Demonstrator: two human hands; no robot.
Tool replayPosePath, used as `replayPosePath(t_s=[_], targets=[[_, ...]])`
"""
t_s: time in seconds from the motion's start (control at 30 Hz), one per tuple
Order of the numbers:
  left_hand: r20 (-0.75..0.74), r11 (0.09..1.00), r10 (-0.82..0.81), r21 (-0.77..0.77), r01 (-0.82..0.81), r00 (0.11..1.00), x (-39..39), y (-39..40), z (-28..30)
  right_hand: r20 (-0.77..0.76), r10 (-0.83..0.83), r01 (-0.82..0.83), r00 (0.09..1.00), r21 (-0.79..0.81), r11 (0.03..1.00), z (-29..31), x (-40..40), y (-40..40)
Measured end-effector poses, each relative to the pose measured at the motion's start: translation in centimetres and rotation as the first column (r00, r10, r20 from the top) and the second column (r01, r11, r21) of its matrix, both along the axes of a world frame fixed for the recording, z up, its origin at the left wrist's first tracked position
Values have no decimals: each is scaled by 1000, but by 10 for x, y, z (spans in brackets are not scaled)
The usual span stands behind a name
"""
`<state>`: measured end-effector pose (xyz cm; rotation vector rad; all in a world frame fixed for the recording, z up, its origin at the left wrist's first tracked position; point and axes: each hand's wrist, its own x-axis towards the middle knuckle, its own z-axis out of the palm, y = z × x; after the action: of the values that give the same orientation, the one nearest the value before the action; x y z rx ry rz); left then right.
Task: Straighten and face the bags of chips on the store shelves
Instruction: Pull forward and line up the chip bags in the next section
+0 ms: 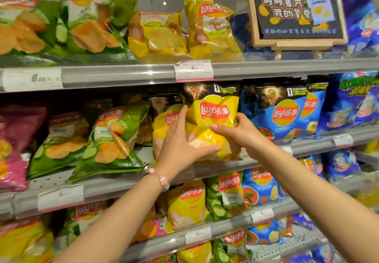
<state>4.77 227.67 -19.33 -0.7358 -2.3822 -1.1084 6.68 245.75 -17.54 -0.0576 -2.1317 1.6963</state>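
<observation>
Yellow and glossy, the chip bag [213, 119] stands upright on the middle shelf [225, 164] between the person's two hands, logo facing out. The left hand [182, 141] grips its left edge, index finger stretched up along the side and thumb hooked across the lower front. The right hand [240, 131] holds the right edge, thumb pressed on the front under the logo, fingers curled behind. Just right of that hand stands a blue bag [283, 115]; left of the left hand lean green bags [110, 137].
</observation>
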Motion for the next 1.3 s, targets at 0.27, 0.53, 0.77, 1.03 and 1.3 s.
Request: replayPosePath(t_s=[0.27, 0.53, 0.77, 1.03, 1.3], targets=[[-318, 830, 110, -493, -263, 942, -27, -18, -35, -59, -188, 194, 980, 120, 974, 3, -11, 53], [-293, 795, 166, -525, -304, 942, -37, -14, -44, -129, -261, 286, 957, 250, 925, -16, -43, 57], [-256, 786, 122, -565, -251, 959, -37, -19, -38, -98, -209, 231, 973, 341, 911, -29, -53, 55], [-503, 959, 38, -223, -172, 863, -1, -49, -20, -218, -203, 261, 955, 286, 922, -46, -49, 47], [35, 903, 371, -248, -352, 928, -6, -160, 7, -324, -200, 348, 925, 508, 788, -52, -38, 37]])
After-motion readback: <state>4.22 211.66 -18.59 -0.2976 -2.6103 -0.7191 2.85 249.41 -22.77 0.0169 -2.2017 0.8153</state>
